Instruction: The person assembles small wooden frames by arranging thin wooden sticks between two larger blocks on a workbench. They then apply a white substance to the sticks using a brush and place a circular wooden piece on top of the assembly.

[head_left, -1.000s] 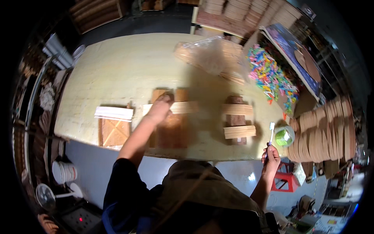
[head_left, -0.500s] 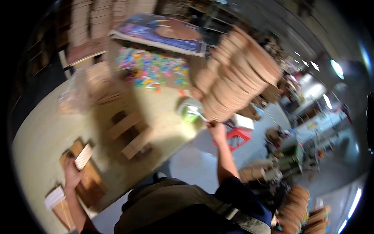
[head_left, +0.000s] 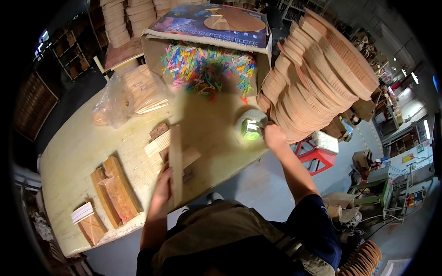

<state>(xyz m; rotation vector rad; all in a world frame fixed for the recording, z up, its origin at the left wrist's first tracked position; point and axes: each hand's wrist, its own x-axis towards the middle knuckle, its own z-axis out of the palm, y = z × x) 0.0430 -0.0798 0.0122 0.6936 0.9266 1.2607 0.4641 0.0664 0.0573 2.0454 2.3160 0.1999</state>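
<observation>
Over the cream worktable (head_left: 69, 161), at eight o'clock from the view's centre, is a long pale wooden slat (head_left: 176, 149), perhaps several stacked. It looks light and stiff, liable to split along its grain; its long edges near mid-length suit a grip. The left hand (head_left: 161, 187) is closed on its lower half. The right hand (head_left: 275, 135), at three o'clock, curls beside a clear tub (head_left: 239, 125); I cannot tell what it grips.

A dark navy sleeve (head_left: 317, 230) stops short of the right forearm; the left sleeve (head_left: 146, 263) looks nearly black. Drab olive-brown cloth (head_left: 198, 225) covers the front, beside plain black cloth (head_left: 221, 257).
</observation>
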